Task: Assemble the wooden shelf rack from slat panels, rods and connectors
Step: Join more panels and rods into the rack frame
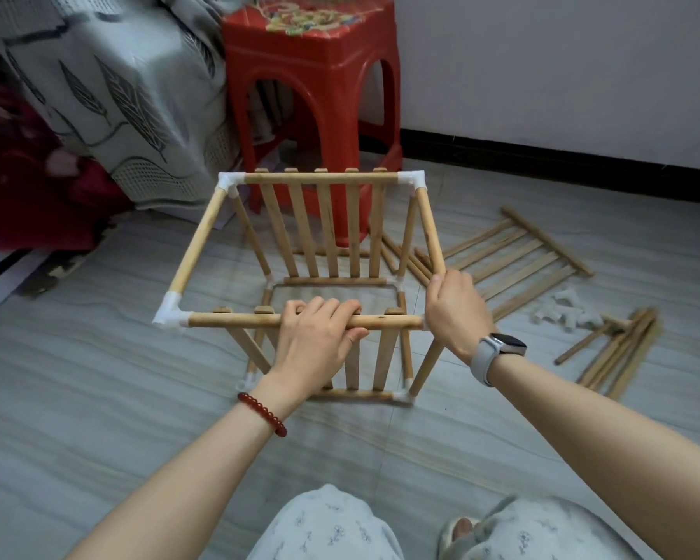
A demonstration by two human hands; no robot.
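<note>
On the tiled floor (pixel 98 398), before a red plastic stool (pixel 312 95), stands the partly built wooden rack (pixel 300 252), taken as the reference point. Left of the rack, a leaf-patterned grey bedcover (pixel 118 95) hangs down to the floor. At the rack's near left top corner sits a white connector (pixel 170 313), joined to the near top rod (pixel 235 319) and to the left side rod (pixel 199 240). Two slat panels stand upright as the rack's far and near faces. The left hand (pixel 316 337), a red bead bracelet (pixel 262 413) at its wrist, grips the near top rod at about its middle, fingers curled over it. The right hand (pixel 455 309), with a grey watch (pixel 498 351) at the wrist, is closed round the rack's near right top corner, covering the joint there; what lies under the palm cannot be told. Right of the rack, a loose slat panel (pixel 514 260) lies flat on the floor, then spare white connectors (pixel 562 311), then a bundle of loose rods (pixel 619 357).
</note>
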